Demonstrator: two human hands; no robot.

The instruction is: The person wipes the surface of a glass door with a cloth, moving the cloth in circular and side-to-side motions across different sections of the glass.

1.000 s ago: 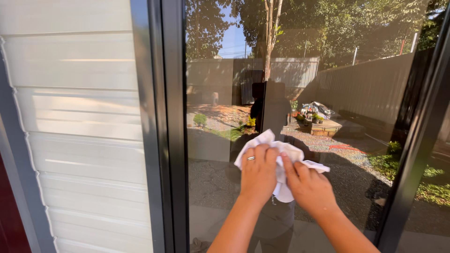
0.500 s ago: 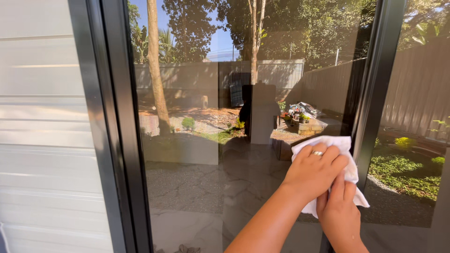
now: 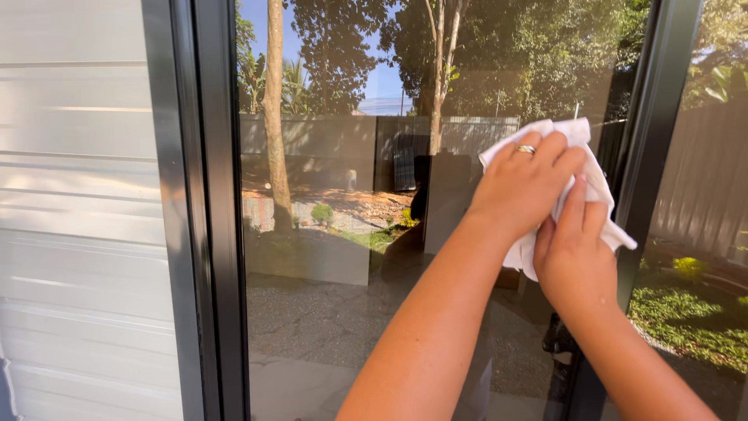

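Observation:
A white cloth (image 3: pixel 580 134) is pressed flat against the dark glass pane (image 3: pixel 343 312) near its right frame. My left hand (image 3: pixel 523 187), with a ring on one finger, lies over the cloth's upper part and covers most of it. Just below it, my right hand (image 3: pixel 575 253) holds the cloth's lower part, fingers pointing up along the fabric. Both forearms rise from the bottom of the view. The glass mirrors trees, a fence and a yard.
A black vertical frame (image 3: pixel 209 234) bounds the pane on the left, and another black post (image 3: pixel 650 156) bounds it on the right. White horizontal siding (image 3: pixel 78 195) fills the far left. A second pane (image 3: pixel 701 257) at the right reflects greenery.
Both hands and the cloth have slid rightward and upward across the glass, from the pane's middle to its right frame. The view has moved closer.

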